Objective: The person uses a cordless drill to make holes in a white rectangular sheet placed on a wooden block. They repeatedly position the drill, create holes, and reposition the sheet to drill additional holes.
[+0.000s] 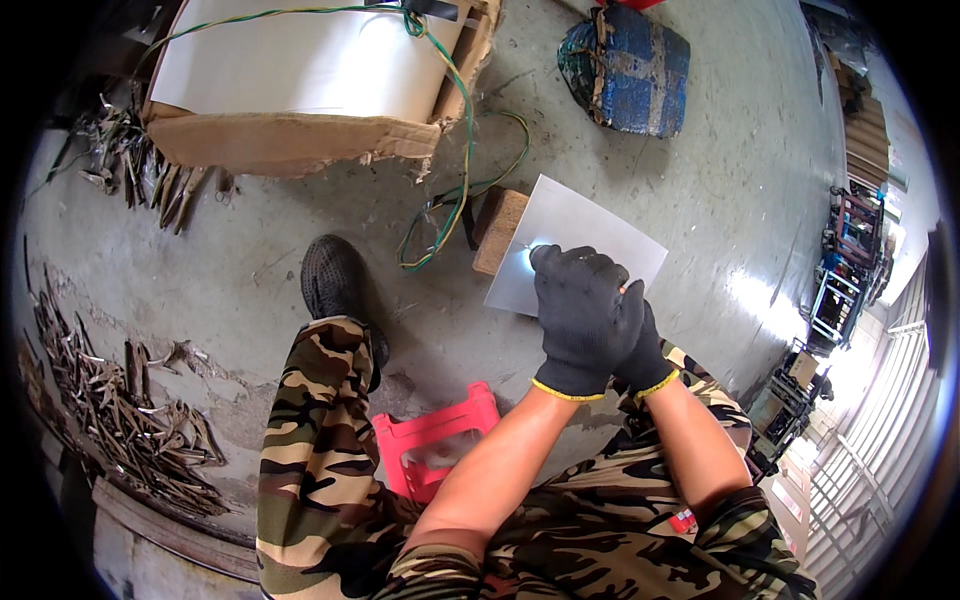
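Note:
Both my hands wear dark grey knit gloves with yellow cuffs, close together over a square, pale metal sheet [602, 225]. My left hand [585, 320] lies over the sheet with its fingers curled closed. Whatever those fingers grip is hidden under the glove. Beside its index fingertip, a bright bluish-white spot shines on the sheet near its left edge. My right hand [646, 352] is tucked against the left one and mostly covered by it, so its fingers cannot be made out. A brown block [498, 232] sits partly beneath the sheet's left edge.
A torn cardboard box [290, 140] holding white sheets [300, 65] stands at upper left, with green-yellow wire [468, 150] trailing from it. A blue taped bundle [640, 75] is at the top. Metal scraps [130, 420] lie left; a pink stool [435, 430] stands between my legs.

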A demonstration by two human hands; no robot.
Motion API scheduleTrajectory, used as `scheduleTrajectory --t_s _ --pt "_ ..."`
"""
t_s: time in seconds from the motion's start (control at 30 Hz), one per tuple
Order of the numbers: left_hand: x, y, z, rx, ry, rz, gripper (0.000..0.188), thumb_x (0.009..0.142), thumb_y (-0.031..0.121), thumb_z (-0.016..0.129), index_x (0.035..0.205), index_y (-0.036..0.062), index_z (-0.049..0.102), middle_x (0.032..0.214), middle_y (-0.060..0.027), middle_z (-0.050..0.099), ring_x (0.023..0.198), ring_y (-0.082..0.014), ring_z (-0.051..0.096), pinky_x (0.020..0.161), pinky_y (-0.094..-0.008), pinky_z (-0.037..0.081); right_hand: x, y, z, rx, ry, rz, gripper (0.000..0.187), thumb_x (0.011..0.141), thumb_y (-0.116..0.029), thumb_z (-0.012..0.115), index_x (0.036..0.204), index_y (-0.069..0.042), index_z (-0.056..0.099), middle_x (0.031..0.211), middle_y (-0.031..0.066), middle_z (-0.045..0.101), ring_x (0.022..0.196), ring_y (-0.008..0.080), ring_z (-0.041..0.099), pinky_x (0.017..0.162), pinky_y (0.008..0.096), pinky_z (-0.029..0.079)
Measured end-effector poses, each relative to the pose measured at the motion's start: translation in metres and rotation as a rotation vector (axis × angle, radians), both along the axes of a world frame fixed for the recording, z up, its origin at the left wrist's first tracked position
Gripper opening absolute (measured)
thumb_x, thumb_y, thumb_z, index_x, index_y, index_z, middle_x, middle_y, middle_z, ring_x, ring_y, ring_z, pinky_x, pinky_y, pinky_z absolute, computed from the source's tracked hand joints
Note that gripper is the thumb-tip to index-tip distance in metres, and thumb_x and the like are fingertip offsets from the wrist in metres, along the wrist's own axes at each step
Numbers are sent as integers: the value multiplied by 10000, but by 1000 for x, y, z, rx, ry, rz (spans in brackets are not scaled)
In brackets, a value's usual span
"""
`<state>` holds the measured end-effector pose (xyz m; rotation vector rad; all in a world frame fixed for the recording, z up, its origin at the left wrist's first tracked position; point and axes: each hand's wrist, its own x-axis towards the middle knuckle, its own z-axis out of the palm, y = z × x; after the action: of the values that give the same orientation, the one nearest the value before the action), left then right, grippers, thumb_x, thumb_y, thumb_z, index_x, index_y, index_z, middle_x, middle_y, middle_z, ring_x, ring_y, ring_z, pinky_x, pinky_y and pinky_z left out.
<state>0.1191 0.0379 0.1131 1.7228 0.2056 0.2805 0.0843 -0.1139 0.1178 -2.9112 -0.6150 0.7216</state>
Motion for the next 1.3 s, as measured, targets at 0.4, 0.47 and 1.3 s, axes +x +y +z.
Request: scheduleTrajectory --t_s 0.4,0.47,1.3 --pt "11 9 9 -3 131 125 238 676 176 827 814 101 648 851 -96 636 868 -329 600 832 -461 434 41 7 26 -33 105 -73 371 826 -354 730 1101 -109 687 1010 140 723 928 363 675 812 449 539" --pt "13 7 13 -31 150 172 213 675 178 819 793 108 656 850 -92 635 869 -322 598 823 -457 437 46 11 27 -71 106 -55 378 824 -363 731 1103 -111 687 1012 145 723 935 361 674 822 459 536" --pt "16 2 -1 -88 225 184 189 702 248 794 789 123 682 885 -85 600 959 -302 543 898 -458 384 61 12 25 -65 170 -68 397 884 -339 694 1160 -62 629 994 215 716 946 422 681 788 476 533"
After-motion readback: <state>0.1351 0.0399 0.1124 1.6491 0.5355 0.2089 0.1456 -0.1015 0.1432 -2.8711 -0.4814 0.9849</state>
